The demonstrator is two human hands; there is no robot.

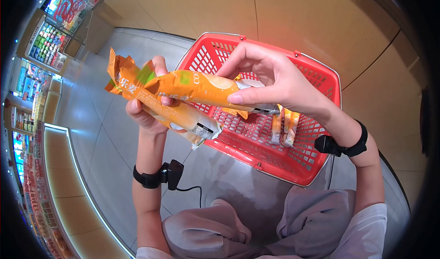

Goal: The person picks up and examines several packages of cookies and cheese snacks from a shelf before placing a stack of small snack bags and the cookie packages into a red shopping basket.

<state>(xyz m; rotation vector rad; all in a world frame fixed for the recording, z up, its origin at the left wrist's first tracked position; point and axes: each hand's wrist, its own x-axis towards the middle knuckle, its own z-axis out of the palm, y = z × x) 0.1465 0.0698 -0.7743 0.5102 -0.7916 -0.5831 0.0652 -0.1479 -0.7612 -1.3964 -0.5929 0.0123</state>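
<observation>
My left hand (147, 117) is wrapped round an orange cookie packet (172, 111), its crimped top pointing up and left and its white lower end showing a barcode. Between thumb and fingers of my right hand (284, 82) is a second orange cookie packet (208, 85), lying over the first; its left end rests against my left fingers. Both packets are above the red shopping basket (316, 75). Inside the basket lie several more orange and white packets (285, 127), partly hidden by my right hand and the held packet.
The basket stands on a grey tiled floor (114, 121) between my bent knees (201, 229) and a tan panelled wall (302, 16). Lit shelves (48, 45) of goods curve along the left. Black bands with small devices (172, 174) sit on both wrists.
</observation>
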